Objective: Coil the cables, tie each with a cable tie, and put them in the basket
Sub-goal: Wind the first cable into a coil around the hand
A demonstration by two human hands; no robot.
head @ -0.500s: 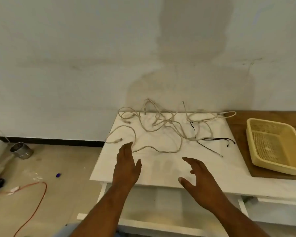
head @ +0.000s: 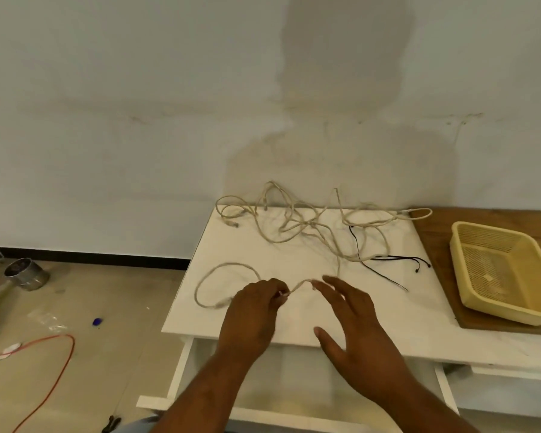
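head view: left fingers (head: 270, 290) around beige cable (head: 300, 285)

Your clearest lane is the bare bench (head: 419, 317) at centre right of the frame, between your right hand (head: 353, 320) and the yellow basket (head: 506, 276) at the right edge. Toward the wall, a tangle of beige cables (head: 310, 225) covers the far bench, with thin black cables (head: 397, 257) trailing out on its right. A looped beige cable (head: 231, 264) lies left of your left hand (head: 253, 310).
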